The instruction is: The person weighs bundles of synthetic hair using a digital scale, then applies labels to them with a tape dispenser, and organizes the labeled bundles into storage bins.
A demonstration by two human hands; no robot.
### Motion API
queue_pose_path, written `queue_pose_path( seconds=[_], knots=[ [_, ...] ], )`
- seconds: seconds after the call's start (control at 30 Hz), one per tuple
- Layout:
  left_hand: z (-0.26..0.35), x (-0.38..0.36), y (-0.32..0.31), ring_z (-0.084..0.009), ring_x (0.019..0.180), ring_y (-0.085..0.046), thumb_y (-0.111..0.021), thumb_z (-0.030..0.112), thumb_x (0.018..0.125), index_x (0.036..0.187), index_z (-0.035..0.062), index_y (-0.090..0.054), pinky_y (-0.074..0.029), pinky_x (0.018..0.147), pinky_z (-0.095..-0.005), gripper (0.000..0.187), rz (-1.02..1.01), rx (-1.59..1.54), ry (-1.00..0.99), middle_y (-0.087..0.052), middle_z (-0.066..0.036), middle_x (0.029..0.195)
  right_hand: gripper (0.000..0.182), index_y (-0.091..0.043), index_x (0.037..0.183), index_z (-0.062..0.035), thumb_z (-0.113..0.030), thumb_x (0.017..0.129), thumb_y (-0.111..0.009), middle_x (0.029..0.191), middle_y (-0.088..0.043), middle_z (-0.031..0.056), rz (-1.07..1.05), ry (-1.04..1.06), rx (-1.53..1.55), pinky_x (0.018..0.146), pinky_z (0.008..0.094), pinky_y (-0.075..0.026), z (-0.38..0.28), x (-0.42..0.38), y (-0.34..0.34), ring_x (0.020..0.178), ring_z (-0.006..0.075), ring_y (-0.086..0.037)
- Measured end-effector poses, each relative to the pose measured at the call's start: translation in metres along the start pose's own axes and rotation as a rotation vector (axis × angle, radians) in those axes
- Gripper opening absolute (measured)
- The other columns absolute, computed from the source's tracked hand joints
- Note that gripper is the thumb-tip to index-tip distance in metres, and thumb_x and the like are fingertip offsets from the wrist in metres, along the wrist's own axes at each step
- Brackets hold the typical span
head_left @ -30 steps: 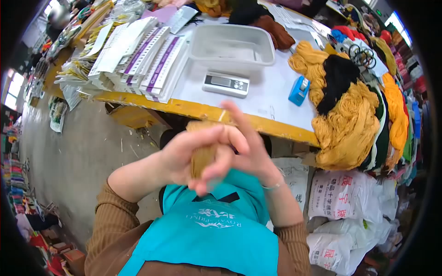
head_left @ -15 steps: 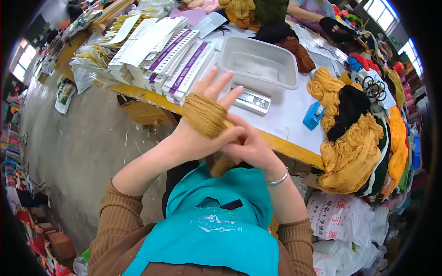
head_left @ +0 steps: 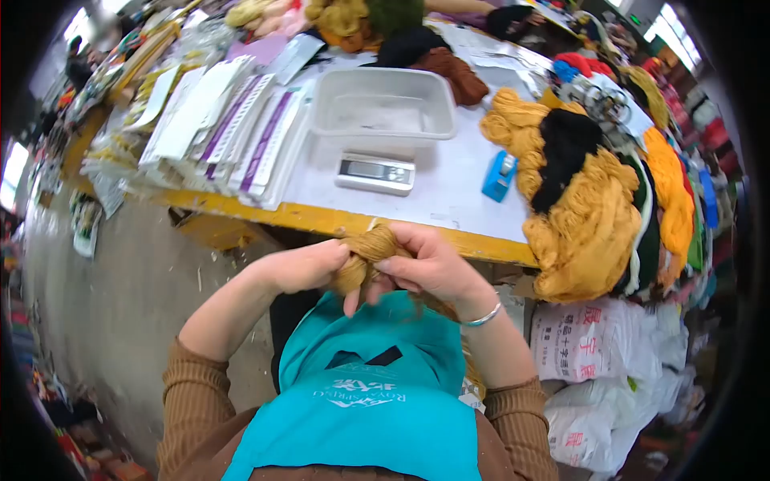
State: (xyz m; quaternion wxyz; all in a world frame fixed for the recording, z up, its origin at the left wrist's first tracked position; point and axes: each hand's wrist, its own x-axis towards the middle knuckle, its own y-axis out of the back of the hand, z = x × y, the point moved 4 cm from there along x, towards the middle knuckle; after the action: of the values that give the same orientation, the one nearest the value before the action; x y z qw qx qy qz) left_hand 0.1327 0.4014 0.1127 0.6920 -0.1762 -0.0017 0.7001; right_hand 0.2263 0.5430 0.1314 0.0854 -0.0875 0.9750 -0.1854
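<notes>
A coil of tan yarn [head_left: 370, 247] is bunched between my two hands, over the teal apron and just in front of the table's yellow edge. My left hand [head_left: 314, 266] grips its left side, with some fingers pointing down beneath it. On the right side, my right hand [head_left: 427, 263] pinches the yarn between thumb and fingers. Part of the yarn hangs below, partly hidden by the fingers. Beyond the hands, a small digital scale [head_left: 375, 174] lies on the white tabletop, in front of a translucent plastic bin [head_left: 383, 104].
Stacked cards with purple stripes [head_left: 258, 152] stand left on the table [head_left: 457, 210]. A blue tape dispenser [head_left: 499, 176] and mustard and black skeins [head_left: 589, 232] lie right. White plastic bags [head_left: 581, 341] sit below. A person's arm [head_left: 461, 6] shows at the far side.
The yarn has come off my left hand's spread fingers and is now bunched between both hands. My left hand has lowered and closed on it. The view has shifted, moving the table items left.
</notes>
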Motion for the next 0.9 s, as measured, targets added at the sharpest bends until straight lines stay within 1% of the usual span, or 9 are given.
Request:
queue_pose_path(
  seconds=[0.03, 0.13, 0.3, 0.33, 0.43, 0.5, 0.63, 0.73, 0.9],
  knots=[
    [0.003, 0.001, -0.007, -0.0216, 0.075, -0.064, -0.029, 0.036, 0.100, 0.094, -0.0003, -0.064, -0.049, 0.074, -0.0345, 0.051, 0.053, -0.014, -0.001, -0.067, -0.013, 0.086, 0.021, -0.055, 0.113, -0.0024, -0.007, 0.092, -0.059, 0.081, -0.062, -0.0008, 0.032, 0.049, 0.103, 0.056, 0.0191, -0.045, -0.005, -0.007, -0.002, 0.063, 0.0040, -0.056],
    [0.061, -0.014, -0.040, -0.0320, 0.074, -0.063, -0.051, 0.032, 0.096, 0.075, -0.0002, -0.068, -0.050, 0.070, -0.0381, 0.042, 0.241, 1.080, -0.440, -0.062, -0.018, 0.083, 0.030, -0.054, 0.114, -0.0023, -0.010, 0.088, -0.066, 0.079, -0.059, -0.0025, 0.258, 0.155, 0.143, 0.049, 0.0177, -0.038, 0.027, -0.028, 0.030, 0.059, 0.0029, -0.051],
    [0.107, -0.030, -0.070, -0.0207, 0.077, -0.063, -0.045, 0.016, 0.099, 0.077, 0.0005, -0.071, -0.050, 0.068, -0.0303, 0.038, 0.507, 0.610, -0.936, -0.065, -0.015, 0.089, 0.034, -0.057, 0.115, -0.0037, -0.012, 0.083, -0.065, 0.075, -0.057, -0.0044, 0.299, 0.131, 0.154, 0.050, 0.0167, -0.037, 0.092, -0.065, 0.060, 0.058, 0.0018, -0.048],
    [0.110, -0.020, -0.073, -0.0198, 0.076, -0.063, -0.045, 0.018, 0.100, 0.077, 0.0002, -0.071, -0.050, 0.069, -0.0301, 0.039, 0.522, 0.644, -0.893, -0.064, -0.015, 0.089, 0.048, -0.053, 0.125, -0.0031, -0.014, 0.081, -0.067, 0.099, -0.062, 0.0033, 0.339, 0.190, 0.054, 0.071, 0.0213, -0.048, 0.090, -0.075, 0.064, 0.082, 0.0090, -0.059],
    [0.108, 0.015, -0.091, -0.0232, 0.072, -0.061, -0.054, 0.012, 0.094, 0.079, 0.0032, -0.070, -0.049, 0.064, -0.0321, 0.024, 0.315, 0.844, -0.686, -0.061, -0.014, 0.088, 0.075, -0.041, 0.139, -0.0059, -0.015, 0.072, -0.074, 0.139, -0.043, 0.0115, 0.424, 0.493, -0.185, 0.109, 0.0332, -0.032, 0.031, -0.104, 0.048, 0.127, 0.0215, -0.044],
    [0.107, 0.042, -0.119, -0.0276, 0.073, -0.060, -0.060, 0.008, 0.088, 0.079, 0.0045, -0.069, -0.048, 0.065, -0.0355, 0.013, 0.167, 0.923, -0.700, -0.060, -0.012, 0.084, 0.068, -0.044, 0.135, -0.0054, -0.013, 0.075, -0.073, 0.135, -0.047, 0.0107, 0.434, 0.565, -0.489, 0.105, 0.0316, -0.036, -0.006, -0.116, 0.026, 0.123, 0.0203, -0.047],
    [0.115, 0.076, -0.142, -0.0221, 0.072, -0.060, -0.054, 0.012, 0.094, 0.073, 0.0024, -0.067, -0.048, 0.063, -0.0322, 0.026, 0.066, 0.733, -0.583, -0.060, -0.011, 0.080, 0.014, -0.060, 0.096, -0.0011, -0.009, 0.085, -0.065, 0.079, -0.062, 0.0031, 0.586, 0.548, -0.270, 0.066, 0.0285, -0.048, 0.009, -0.120, 0.017, 0.072, 0.0137, -0.058],
    [0.120, 0.104, -0.143, -0.0147, 0.076, -0.060, -0.044, 0.017, 0.102, 0.073, -0.0016, -0.067, -0.048, 0.066, -0.0283, 0.041, 0.029, 0.505, -0.493, -0.060, -0.009, 0.082, 0.021, -0.059, 0.104, -0.0010, -0.006, 0.084, -0.064, 0.084, -0.060, 0.0029, 0.478, 0.425, -0.191, 0.068, 0.0261, -0.048, 0.007, -0.154, 0.028, 0.077, 0.0101, -0.057],
    [0.127, 0.158, -0.165, -0.0188, 0.089, -0.061, -0.040, 0.024, 0.103, 0.090, -0.0021, -0.070, -0.049, 0.081, -0.0291, 0.042, -0.117, 0.205, -0.508, -0.058, -0.014, 0.108, 0.048, -0.051, 0.124, -0.0017, -0.001, 0.078, -0.065, 0.093, -0.058, 0.0030, 0.750, 0.446, -0.125, 0.064, 0.0245, -0.047, 0.010, -0.247, 0.064, 0.075, 0.0087, -0.055]
  ],
)
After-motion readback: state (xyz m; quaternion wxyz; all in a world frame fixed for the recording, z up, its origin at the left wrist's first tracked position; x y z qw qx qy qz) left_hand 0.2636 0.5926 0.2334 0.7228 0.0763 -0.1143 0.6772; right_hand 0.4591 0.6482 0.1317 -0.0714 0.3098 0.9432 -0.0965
